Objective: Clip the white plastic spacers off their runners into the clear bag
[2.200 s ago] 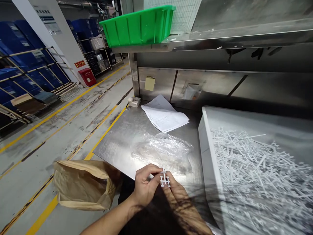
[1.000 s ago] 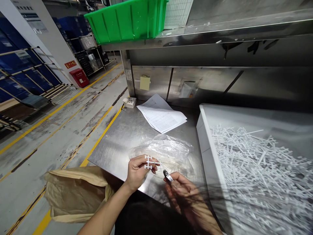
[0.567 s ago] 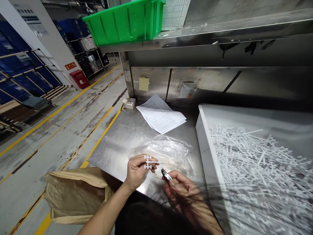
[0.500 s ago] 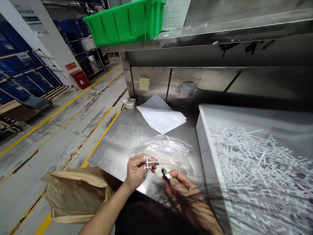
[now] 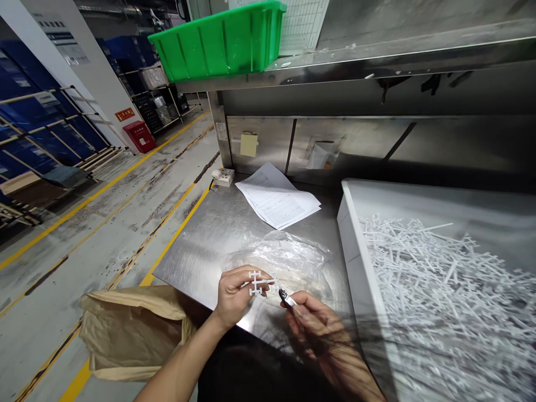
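Note:
Between the thumb and fingers of my left hand (image 5: 235, 293) is a small white branched plastic piece (image 5: 255, 283), its stem pointing right. My right hand (image 5: 314, 321) grips a small metal clipper (image 5: 287, 298), whose jaws are close to the right end of the white piece; whether they touch it cannot be made out. Both hands are over the front of the metal table (image 5: 188, 240). Behind them lies a crumpled clear plastic bag (image 5: 288, 251). To the right, a large white bin (image 5: 364, 262) holds many thin white plastic pieces (image 5: 444, 279).
Printed sheets (image 5: 280, 198) lie at the table's back, beside a white power socket (image 5: 223, 177). A green crate (image 5: 221, 42) rests on the metal shelf (image 5: 335, 66) above. An open brown bag (image 5: 129, 335) stands left of the table's front edge.
The view has shifted slightly. The white piece has tilted a little in my left hand, and the clipper remains near its right end.

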Available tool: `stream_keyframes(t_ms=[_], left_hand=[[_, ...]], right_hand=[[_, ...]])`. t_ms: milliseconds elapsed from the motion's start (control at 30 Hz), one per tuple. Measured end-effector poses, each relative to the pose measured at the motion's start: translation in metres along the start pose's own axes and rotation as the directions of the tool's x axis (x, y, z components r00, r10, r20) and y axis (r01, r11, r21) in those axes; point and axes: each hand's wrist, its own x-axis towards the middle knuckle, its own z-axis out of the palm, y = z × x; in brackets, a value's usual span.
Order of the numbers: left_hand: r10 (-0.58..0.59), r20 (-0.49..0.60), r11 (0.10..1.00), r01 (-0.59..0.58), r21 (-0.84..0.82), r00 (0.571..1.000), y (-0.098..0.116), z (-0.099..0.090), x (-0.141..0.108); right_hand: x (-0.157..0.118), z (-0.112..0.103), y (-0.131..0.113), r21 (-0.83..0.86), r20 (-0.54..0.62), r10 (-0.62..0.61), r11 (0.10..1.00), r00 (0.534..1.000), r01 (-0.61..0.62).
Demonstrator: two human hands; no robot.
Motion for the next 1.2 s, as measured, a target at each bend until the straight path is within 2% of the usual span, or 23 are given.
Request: stream_keyframes(t_ms=[367, 667, 833, 1000, 1200], left_hand=[[0.051, 0.004, 0.998, -0.051, 0.047, 0.999, 0.002, 0.0, -0.002], [0.162, 0.084, 0.975, -0.173, 0.143, 0.983, 0.005, -0.005, -0.009], [0.254, 0.165, 0.928, -0.288, 0.235, 0.953, 0.013, -0.009, -0.014], [0.338, 0.24, 0.869, -0.4, 0.291, 0.91, 0.018, -0.014, -0.016], [0.352, 0.261, 0.851, -0.423, 0.31, 0.899, 0.02, -0.02, -0.016]], right_hand=[[-0.003, 0.004, -0.007, -0.049, -0.054, -0.012, 0.999, 0.998, 0.009], [-0.003, 0.004, -0.006, -0.039, -0.055, -0.057, 0.998, 0.997, 0.055], [-0.003, 0.002, 0.0, -0.028, -0.062, -0.068, 0.997, 0.996, 0.067], [-0.005, -0.001, 0.0, -0.097, -0.099, -0.073, 0.993, 0.992, 0.063], [-0.003, -0.001, -0.002, -0.142, -0.09, -0.072, 0.988, 0.993, 0.059]])
